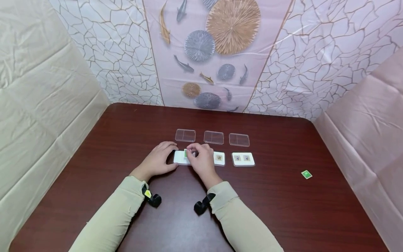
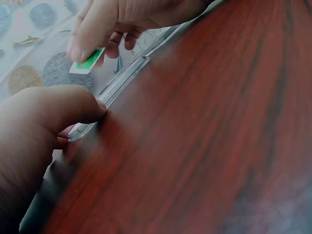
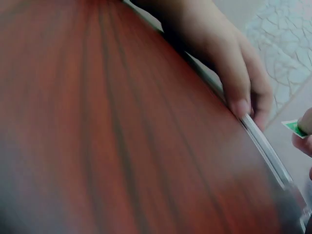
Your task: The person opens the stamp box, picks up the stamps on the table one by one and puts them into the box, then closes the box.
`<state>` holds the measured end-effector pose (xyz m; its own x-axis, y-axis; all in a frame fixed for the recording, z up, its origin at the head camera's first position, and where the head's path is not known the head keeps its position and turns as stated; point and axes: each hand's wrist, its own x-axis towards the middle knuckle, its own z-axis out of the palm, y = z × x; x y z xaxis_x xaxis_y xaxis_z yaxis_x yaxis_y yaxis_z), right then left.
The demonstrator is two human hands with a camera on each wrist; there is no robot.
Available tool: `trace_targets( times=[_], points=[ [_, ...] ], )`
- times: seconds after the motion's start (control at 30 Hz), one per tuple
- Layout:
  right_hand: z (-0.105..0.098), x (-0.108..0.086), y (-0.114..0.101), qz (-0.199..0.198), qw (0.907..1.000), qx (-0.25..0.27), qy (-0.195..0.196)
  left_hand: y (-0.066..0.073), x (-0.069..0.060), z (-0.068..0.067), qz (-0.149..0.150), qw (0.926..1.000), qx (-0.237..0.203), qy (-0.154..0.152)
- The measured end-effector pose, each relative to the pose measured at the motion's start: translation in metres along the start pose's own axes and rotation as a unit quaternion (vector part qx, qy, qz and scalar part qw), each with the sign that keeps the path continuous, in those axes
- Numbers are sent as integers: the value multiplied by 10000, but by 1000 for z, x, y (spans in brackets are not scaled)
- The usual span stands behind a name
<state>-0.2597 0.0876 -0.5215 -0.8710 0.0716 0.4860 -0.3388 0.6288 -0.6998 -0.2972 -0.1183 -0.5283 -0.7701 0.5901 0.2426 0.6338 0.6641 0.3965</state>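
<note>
My left hand (image 1: 160,159) grips the left end of a shallow clear case with a white insert (image 1: 181,158), thumb at the near edge and fingers at the far edge. My right hand (image 1: 203,159) pinches a small green square with a white border (image 2: 88,63) between thumb and fingertips, held above that case. The right hand partly hides a second white case (image 1: 223,161), which shows a small brown-pictured square. To its right lies a third white case (image 1: 243,164) with two small pictured squares on it.
Behind the cases lie three clear plastic lids in a row: left lid (image 1: 185,135), middle lid (image 1: 214,137), right lid (image 1: 239,139). Another green square (image 1: 306,174) lies far right on the dark red wooden table (image 1: 277,210). Fabric walls surround the table's back and sides.
</note>
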Motion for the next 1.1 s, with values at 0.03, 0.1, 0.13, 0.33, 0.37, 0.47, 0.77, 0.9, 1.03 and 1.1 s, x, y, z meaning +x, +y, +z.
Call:
trace_targets(
  times=[0.03,0.1,0.13,0.33,0.37,0.47,0.77,0.9,1.03,1.1],
  points=[
    [3,0,-2,-94,9998,-151,-18,0,0,0,-3,10000,1,-3],
    [8,-1,-5,-196,9989,-416,-96,-1,0,1,29,10000,-14,24],
    [10,-1,-7,-200,9985,-487,-152,-1,0,0,47,10000,-36,48],
    [17,-2,-17,-42,9934,-947,-640,0,0,-3,89,9999,-115,83],
    [18,-2,-18,-27,9918,-1069,-702,1,0,-3,86,9999,-115,76],
    [21,-1,-19,9,9867,-1412,-808,1,0,-3,62,9999,-124,35],
    [25,1,-20,-96,9790,-1833,-890,1,0,-3,-8,9999,-72,-100],
    [26,2,-21,-163,9782,-1877,-879,2,0,-3,-21,9999,-48,-116],
    [27,2,-19,-236,9800,-1833,-736,2,0,-3,-12,9999,-38,-107],
    [27,2,-17,-327,9828,-1732,-557,1,-1,-3,-5,9999,-58,-92]
  ],
)
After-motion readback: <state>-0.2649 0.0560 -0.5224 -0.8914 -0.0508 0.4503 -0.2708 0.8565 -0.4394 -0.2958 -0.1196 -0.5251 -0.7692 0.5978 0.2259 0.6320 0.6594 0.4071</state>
